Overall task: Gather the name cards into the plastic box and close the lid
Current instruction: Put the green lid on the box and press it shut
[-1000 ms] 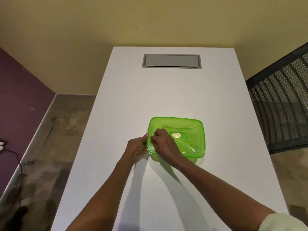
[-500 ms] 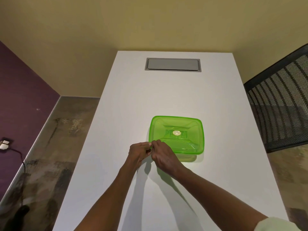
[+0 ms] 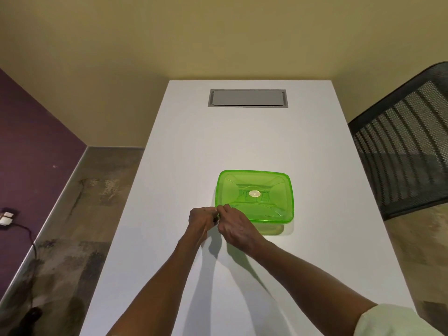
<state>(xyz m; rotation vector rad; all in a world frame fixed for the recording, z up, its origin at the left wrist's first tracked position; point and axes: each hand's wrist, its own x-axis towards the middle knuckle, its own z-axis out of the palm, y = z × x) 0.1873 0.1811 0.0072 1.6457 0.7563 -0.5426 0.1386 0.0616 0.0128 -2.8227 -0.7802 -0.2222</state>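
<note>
Since a second ago both hands slid to the lid (image 3: 257, 190)'s near-left corner, left hand (image 3: 201, 218) and right hand (image 3: 236, 227) pinching it

Looks like an office or meeting room. Long white table (image 3: 242, 141) with a grey flush cable hatch (image 3: 248, 98) set into the far end, as on conference desks. Black mesh-backed chair (image 3: 402, 141) at the right edge. Plain beige wall (image 3: 169, 37) ahead, purple wall (image 3: 31, 141) at left with a low socket (image 3: 6, 218) and cord (image 3: 26, 235) plugged in. Mottled grey-brown floor (image 3: 80, 226), pale skirting along the purple wall.
</note>
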